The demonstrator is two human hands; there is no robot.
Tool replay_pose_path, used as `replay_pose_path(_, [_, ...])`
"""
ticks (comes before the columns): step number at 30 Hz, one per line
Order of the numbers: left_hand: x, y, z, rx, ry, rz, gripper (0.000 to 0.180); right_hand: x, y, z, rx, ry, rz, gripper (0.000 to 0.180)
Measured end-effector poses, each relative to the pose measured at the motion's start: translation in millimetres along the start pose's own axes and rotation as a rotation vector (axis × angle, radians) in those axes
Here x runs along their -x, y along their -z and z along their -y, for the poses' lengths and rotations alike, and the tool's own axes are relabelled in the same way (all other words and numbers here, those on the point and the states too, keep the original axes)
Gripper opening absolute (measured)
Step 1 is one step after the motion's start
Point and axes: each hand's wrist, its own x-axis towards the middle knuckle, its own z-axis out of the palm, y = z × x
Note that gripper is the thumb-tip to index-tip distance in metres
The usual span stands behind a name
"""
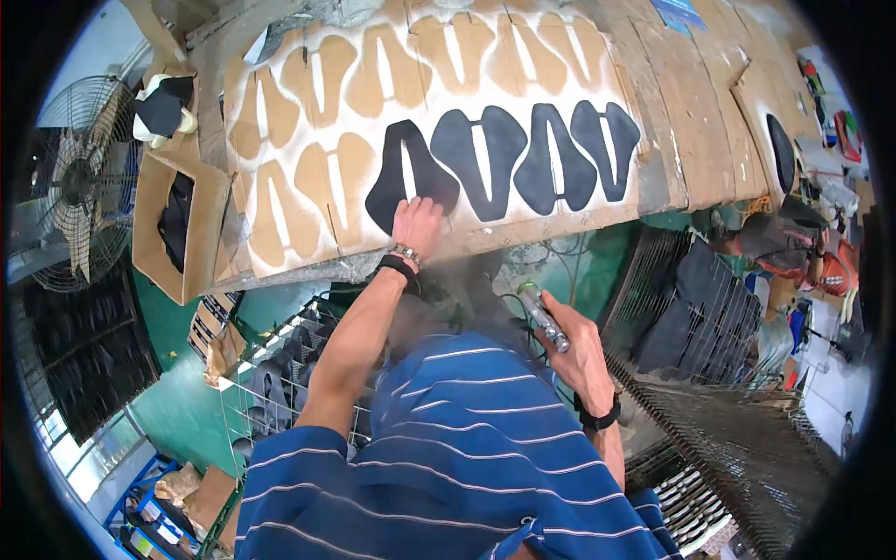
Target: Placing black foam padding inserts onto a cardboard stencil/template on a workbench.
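My left hand (417,227) reaches over the near edge of a cardboard-covered table. Its bent fingers, held close together, are on the lower edge of a black saddle-shaped pad (408,168) with a long slot down its middle. Several like pads lie in a row to the right of it, the closest being a black slotted pad (502,154) turned the other way. Held away from the table, in front of my body, a silver spray gun (542,317) with a green part at its tip is gripped by my right hand (579,347). My fingers hide part of its body.
White overspray outlines bare pad shapes on the cardboard sheet (322,140). An open cardboard box (207,224) with black pieces inside stands left, beside a caged fan (79,182). Wire racks (737,448) stand at lower right. A hose runs near the spray gun.
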Motion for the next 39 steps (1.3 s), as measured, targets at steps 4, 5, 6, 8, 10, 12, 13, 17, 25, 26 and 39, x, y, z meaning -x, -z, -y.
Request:
replay_pose_path(4, [3, 3, -1, -0.002, -0.021, -0.059, 0.011, 2, 0, -9, -0.011, 0.024, -0.036, 0.060])
replay_pose_path(5, [4, 3, -2, 0.004, -0.009, -0.033, 0.013, 2, 1, -9, -0.014, 0.021, -0.035, 0.060])
replay_pose_path(6, [6, 5, -2, 0.009, 0.012, -0.008, 0.014, 0, 3, -9, -0.016, 0.023, -0.027, 0.060])
replay_pose_path(8, [10, 11, -4, 0.039, 0.045, 0.003, 0.018, -2, 3, -9, -0.015, 0.023, -0.015, 0.060])
replay_pose_path(10, [9, 18, -9, 0.087, 0.060, -0.024, 0.021, -4, 3, -11, -0.012, 0.018, -0.017, 0.060])
replay_pose_path(12, [6, 23, -14, 0.177, 0.125, 0.002, 0.034, -5, 6, -10, -0.017, 0.003, -0.014, 0.060])
replay_pose_path(13, [4, 26, -14, 0.223, 0.156, 0.015, 0.041, -5, 7, -9, -0.020, -0.007, -0.013, 0.060])
replay_pose_path(17, [-29, 24, 2, 0.130, 0.230, -0.056, 0.074, -8, 10, -8, -0.021, -0.020, -0.014, 0.060])
replay_pose_path(25, [-67, -9, 47, -0.089, 0.243, 0.108, 0.100, -10, 22, -11, -0.036, -0.054, 0.004, 0.060])
replay_pose_path(26, [-68, -13, 48, -0.107, 0.273, 0.166, 0.104, -11, 25, -15, -0.028, -0.042, 0.003, 0.059])
replay_pose_path(39, [23, 7, -27, -0.055, 0.424, 0.070, 0.083, -12, 82, -16, -0.078, 0.121, 0.077, 0.061])
